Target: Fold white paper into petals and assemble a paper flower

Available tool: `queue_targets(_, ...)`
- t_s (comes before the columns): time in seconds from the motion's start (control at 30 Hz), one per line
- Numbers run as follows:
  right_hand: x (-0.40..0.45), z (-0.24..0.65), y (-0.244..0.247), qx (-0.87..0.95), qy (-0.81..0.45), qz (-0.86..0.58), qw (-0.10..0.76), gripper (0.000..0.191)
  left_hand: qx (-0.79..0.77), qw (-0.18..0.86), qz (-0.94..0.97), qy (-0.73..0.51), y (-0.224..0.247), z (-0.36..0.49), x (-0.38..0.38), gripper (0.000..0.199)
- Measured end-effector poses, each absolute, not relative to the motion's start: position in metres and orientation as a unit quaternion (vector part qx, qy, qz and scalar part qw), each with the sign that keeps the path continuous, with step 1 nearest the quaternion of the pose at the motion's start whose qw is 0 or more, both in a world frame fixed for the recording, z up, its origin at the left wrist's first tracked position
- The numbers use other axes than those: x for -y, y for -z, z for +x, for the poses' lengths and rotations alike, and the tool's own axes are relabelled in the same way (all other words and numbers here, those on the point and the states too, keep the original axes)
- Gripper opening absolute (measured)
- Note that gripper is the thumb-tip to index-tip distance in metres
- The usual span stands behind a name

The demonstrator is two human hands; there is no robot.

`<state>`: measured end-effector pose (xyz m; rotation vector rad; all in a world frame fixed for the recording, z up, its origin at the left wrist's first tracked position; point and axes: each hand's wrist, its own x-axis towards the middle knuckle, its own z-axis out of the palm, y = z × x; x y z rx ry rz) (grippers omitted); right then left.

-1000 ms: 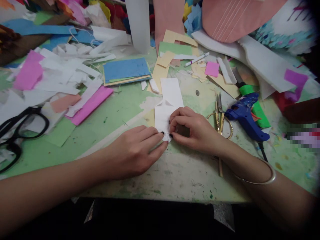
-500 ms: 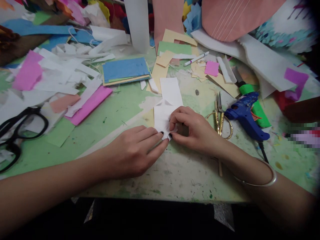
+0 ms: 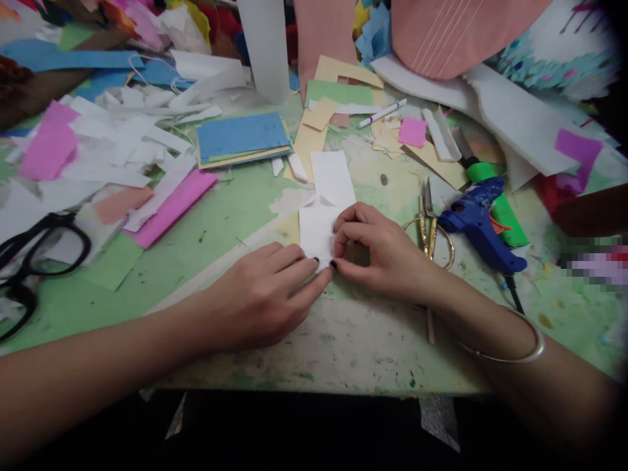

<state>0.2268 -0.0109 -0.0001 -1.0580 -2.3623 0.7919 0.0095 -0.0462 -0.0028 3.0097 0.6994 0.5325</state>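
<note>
My left hand (image 3: 262, 294) pinches the near end of the white paper (image 3: 316, 229) on the table (image 3: 343, 353); my right hand (image 3: 385, 255) meets it there, its grip unclear. The paper's tip below my fingertips has just disappeared, so that edge seems tucked in. Beyond lies blue paper (image 3: 243, 136).

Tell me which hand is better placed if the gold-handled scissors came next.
Probably the right hand: the gold-handled scissors lie right by its wrist, while the left hand is farther off. Both are at the near end of the white paper.
</note>
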Motion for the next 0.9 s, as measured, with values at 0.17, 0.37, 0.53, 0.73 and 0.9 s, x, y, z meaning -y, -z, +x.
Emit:
queue_targets(0.17,0.0103,0.2271,-0.0004,0.852,-0.285,-0.384,0.212,0.007,-0.228,0.012,0.96,-0.162,0.002,0.0106,0.0453,0.027)
queue_targets(0.37,0.009,0.2301,-0.0005,0.851,-0.288,-0.388,0.208,0.007,-0.224,-0.004,0.966,-0.131,-0.0012,0.011,0.0443,0.026)
queue_targets(0.53,0.0064,0.2321,-0.0012,0.837,-0.3,-0.411,0.201,0.011,-0.213,-0.023,0.968,-0.13,-0.0039,0.0099,0.0453,0.025)
queue_targets(0.73,0.0027,0.2338,-0.0008,0.818,-0.328,-0.421,0.214,0.019,-0.215,-0.027,0.967,-0.136,-0.0043,0.0093,0.0459,0.024)
queue_targets(0.9,0.007,0.2305,-0.001,0.826,-0.311,-0.425,0.2,0.011,-0.216,-0.029,0.969,-0.116,-0.0035,0.0101,0.0453,0.026)
